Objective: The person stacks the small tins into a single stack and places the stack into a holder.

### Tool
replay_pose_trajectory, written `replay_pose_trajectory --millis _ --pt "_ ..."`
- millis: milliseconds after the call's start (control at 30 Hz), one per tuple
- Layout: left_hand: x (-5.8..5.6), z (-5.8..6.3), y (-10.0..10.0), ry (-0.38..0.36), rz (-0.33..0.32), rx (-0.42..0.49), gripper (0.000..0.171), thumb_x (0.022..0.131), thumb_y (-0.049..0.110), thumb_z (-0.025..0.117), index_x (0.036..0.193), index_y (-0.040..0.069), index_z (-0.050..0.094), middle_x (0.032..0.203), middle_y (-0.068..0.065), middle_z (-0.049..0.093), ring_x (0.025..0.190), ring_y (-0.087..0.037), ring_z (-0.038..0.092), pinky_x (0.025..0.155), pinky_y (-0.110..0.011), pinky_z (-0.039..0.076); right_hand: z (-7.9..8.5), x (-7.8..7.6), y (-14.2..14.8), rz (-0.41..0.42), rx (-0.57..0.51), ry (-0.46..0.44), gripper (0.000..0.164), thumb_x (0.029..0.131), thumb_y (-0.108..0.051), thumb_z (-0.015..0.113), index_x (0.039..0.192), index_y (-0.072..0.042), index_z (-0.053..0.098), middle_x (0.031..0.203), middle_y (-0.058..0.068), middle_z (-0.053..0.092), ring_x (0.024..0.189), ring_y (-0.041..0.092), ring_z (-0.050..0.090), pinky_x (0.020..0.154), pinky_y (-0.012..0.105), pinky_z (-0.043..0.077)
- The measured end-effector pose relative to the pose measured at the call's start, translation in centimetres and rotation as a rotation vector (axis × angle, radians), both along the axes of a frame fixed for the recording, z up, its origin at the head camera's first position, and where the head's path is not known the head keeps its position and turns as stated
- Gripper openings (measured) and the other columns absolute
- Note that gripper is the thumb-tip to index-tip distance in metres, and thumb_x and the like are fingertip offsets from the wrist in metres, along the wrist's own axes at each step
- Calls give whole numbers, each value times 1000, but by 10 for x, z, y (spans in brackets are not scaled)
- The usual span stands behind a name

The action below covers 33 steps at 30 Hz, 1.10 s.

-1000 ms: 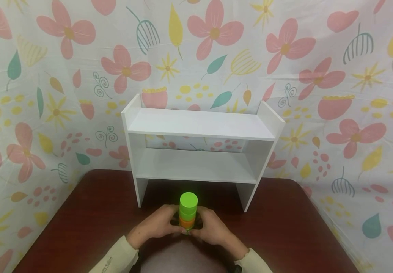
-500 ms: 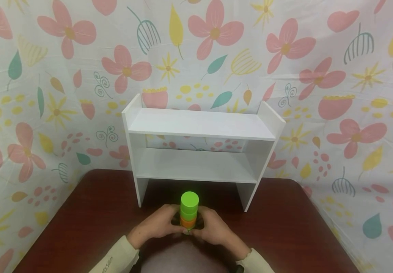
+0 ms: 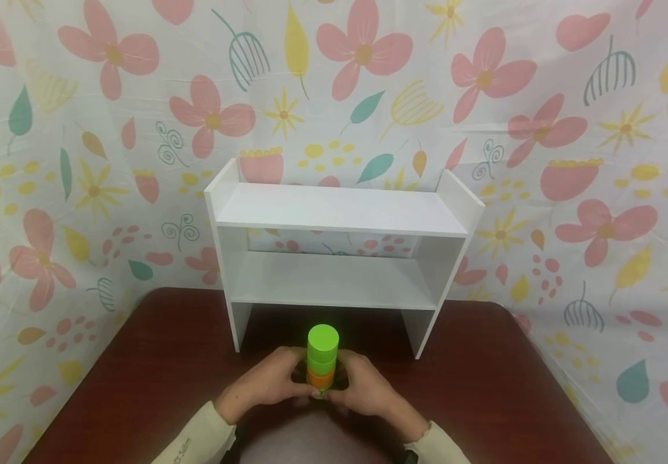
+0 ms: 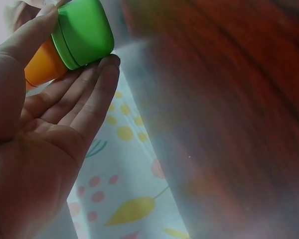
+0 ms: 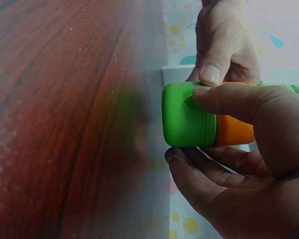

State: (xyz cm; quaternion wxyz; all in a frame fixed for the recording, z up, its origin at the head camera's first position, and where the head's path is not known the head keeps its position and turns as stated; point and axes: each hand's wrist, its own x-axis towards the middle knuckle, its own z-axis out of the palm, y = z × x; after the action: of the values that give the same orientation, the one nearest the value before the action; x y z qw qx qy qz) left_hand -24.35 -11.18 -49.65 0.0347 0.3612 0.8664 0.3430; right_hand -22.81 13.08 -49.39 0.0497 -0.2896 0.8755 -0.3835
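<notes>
A green-and-orange cylinder [image 3: 323, 351] stands upright between the hands in front of the shelf in the head view. Its top is bright green, with an orange band [image 5: 234, 130] lower down and a rounded green bottom part [image 4: 87, 37]. From the left, my left hand [image 3: 270, 379] grips the lower part, thumb on the near side and fingers behind. My right hand [image 3: 363, 385] holds it from the right in the same way. The two thumbs almost meet at the front. In the right wrist view, the right thumb [image 5: 229, 102] lies along the orange and green parts.
A white two-tier shelf [image 3: 334, 277] stands on the dark red-brown table [image 3: 485, 386] behind the hands. Its side panels reach down to the tabletop. A floral cloth [image 3: 363, 116] hangs behind and at both sides.
</notes>
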Motion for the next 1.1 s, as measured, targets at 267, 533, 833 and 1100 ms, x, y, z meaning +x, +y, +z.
replay_pose_trajectory --millis 267,533,833,1100 --pt "-1 6 0 -11 6 -16 50 87 42 89 129 24 69 122 14 72 114 -4 66 100 -33 57 5 1 0 4 -4 11 51 82 -17 92 126 -16 67 117 -2 70 97 9 71 87 34 62" --pt "-1 14 0 -8 5 -34 51 86 45 89 130 25 69 123 15 71 114 -3 65 99 -33 57 14 3 1 13 -18 22 50 83 -18 92 126 -16 66 118 -2 70 97 10 72 86 36 63" --pt "2 28 2 9 11 -33 50 86 45 89 127 24 70 120 14 72 111 -3 67 96 -32 58 26 3 5 28 -5 29 50 84 -19 91 128 -18 67 119 -3 70 99 12 72 88 37 63" --pt "6 40 2 5 -2 -26 51 86 46 89 128 25 69 120 14 72 110 -1 66 95 -29 58 38 4 7 50 7 51 49 82 -19 91 125 -17 67 117 -4 71 98 9 71 88 37 63"
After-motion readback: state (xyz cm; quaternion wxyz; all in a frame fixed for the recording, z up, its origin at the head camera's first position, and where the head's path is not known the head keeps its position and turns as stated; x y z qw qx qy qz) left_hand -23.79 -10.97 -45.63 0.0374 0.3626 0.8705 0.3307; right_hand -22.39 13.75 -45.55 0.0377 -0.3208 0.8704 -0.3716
